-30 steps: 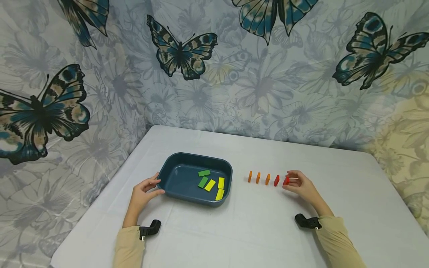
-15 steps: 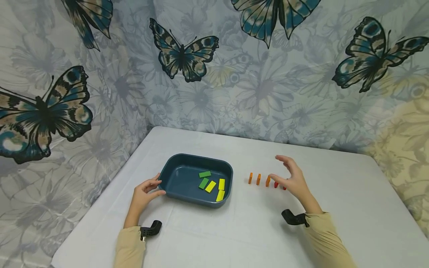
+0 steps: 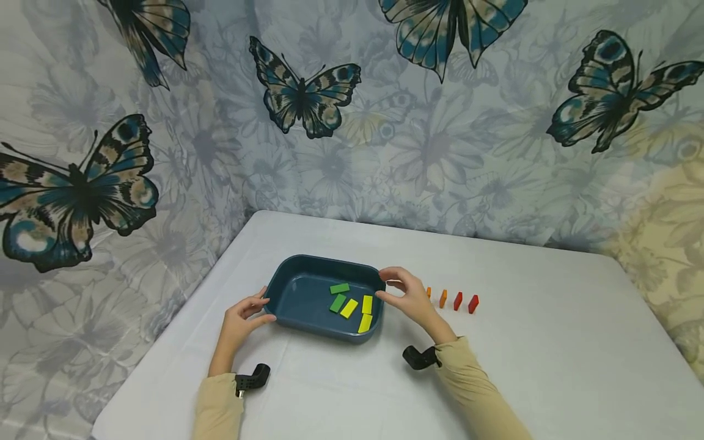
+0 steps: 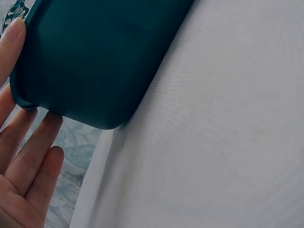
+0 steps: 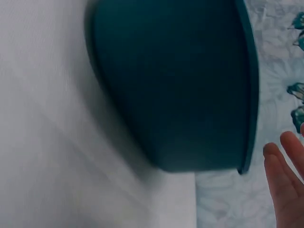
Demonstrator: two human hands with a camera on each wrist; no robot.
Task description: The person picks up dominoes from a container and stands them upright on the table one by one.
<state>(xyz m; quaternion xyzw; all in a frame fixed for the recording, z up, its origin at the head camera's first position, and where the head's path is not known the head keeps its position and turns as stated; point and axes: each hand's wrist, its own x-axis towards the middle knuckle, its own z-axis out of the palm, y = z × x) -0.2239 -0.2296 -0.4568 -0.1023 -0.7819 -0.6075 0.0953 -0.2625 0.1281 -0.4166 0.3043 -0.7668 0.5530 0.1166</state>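
A dark teal rectangular tray [image 3: 319,333] lies on the table with three yellow blocks [image 3: 349,308] and two green blocks [image 3: 338,303] flat inside. My left hand [image 3: 242,321] touches the tray's left end, fingertips against the wall and thumb at the near corner, as the left wrist view shows. At the right rim is my right hand [image 3: 409,296], its thumb and fingers spread with nothing between them. Right of that hand stand small upright blocks in a row: orange ones [image 3: 443,299], partly hidden by the hand, and two red ones [image 3: 458,300].
A white cloth covers the table [image 3: 341,391]. Behind it and to the left hangs a floral curtain [image 3: 440,146] with large butterflies. A black camera is strapped to each wrist, just inside the sleeve [image 3: 220,403] ends.
My right hand has let go of the end red block, which stands upright, and has moved left over the row to the tray's right rim. The left hand has stayed at the tray.
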